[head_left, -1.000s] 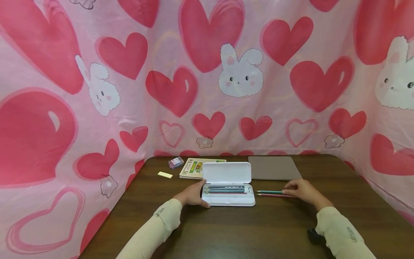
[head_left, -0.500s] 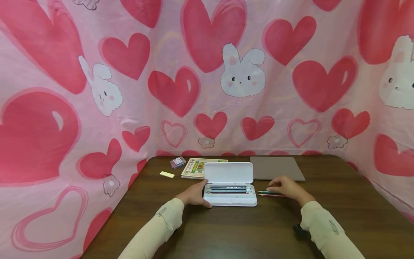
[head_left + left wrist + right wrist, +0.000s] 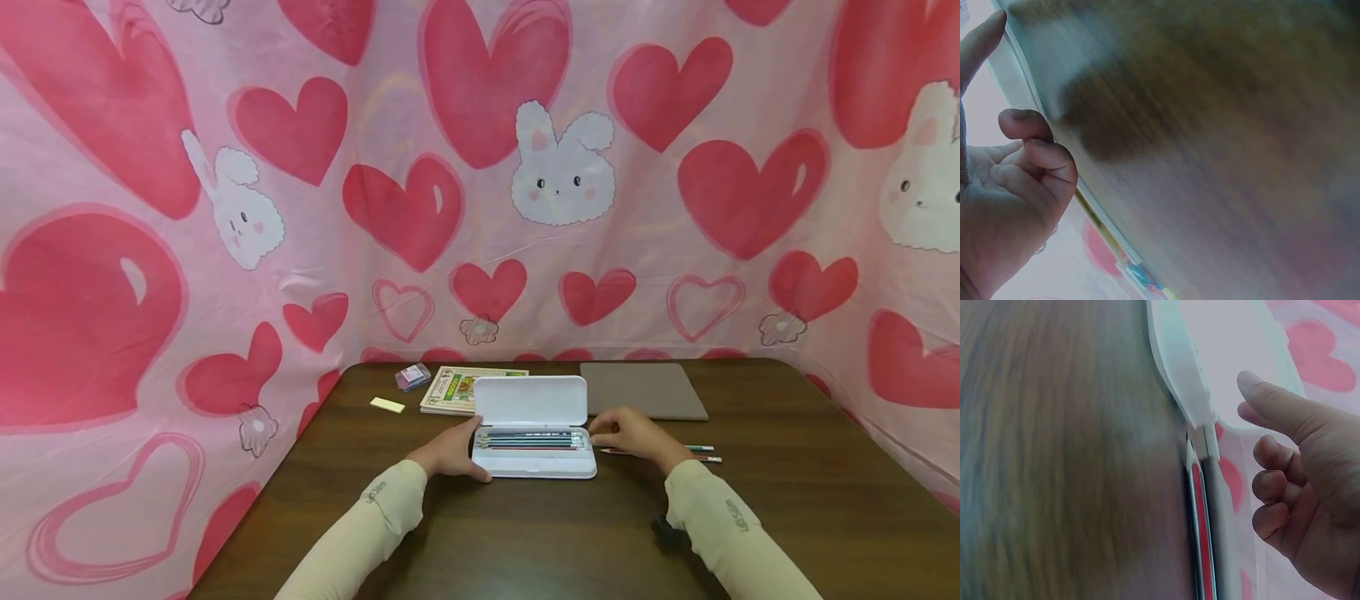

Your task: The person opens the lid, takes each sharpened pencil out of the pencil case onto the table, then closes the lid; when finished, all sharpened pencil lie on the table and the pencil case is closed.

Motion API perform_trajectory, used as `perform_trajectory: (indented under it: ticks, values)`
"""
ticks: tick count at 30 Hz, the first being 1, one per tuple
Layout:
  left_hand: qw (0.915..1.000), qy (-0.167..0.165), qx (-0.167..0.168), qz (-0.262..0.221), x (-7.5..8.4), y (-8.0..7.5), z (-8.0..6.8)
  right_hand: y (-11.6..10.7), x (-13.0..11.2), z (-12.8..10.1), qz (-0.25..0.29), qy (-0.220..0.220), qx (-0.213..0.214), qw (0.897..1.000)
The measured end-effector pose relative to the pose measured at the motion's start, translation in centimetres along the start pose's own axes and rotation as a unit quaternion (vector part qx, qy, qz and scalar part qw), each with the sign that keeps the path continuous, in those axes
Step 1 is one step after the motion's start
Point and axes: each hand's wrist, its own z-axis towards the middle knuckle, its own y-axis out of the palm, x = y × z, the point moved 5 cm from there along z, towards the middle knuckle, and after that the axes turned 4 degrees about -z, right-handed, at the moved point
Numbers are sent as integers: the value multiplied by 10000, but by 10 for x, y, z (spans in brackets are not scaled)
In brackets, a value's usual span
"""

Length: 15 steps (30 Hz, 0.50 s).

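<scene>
A white pencil case [image 3: 534, 465] lies on the table with its lid [image 3: 531, 402] raised. Several pencils [image 3: 528, 442] lie in its rear compartment. My left hand [image 3: 455, 451] holds the left end of the case, thumb at the front corner and index finger at the back. My right hand [image 3: 633, 433] is at the right end of the case, loosely curled, with nothing between thumb and fingers in the right wrist view. Beneath it lie a green pencil [image 3: 699, 448] and a red pencil [image 3: 1201, 528], tips toward the case.
Behind the case are a booklet [image 3: 448, 390] and a grey flat rectangular thing [image 3: 647, 392]. A small clear box [image 3: 412, 377] and a pale yellow strip [image 3: 387, 405] lie at the back left of the wooden table [image 3: 525, 542]. A heart-patterned curtain [image 3: 480, 225] surrounds the table.
My right hand has moved left along the two loose pencils to the right end of the case, uncovering their rear ends. My left hand stays at the left end.
</scene>
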Motion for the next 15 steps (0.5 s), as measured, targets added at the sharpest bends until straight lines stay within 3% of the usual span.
perform_trajectory:
  ticks: [6, 15]
  values:
    - [10000, -22, -40, -36, 2, 0, 0, 13, -4, 7, 184, 48, -281, 9994]
    - [10000, -38, -44, -5, 3, -2, -2, 20, -9, 11, -279, -393, -308, 9984]
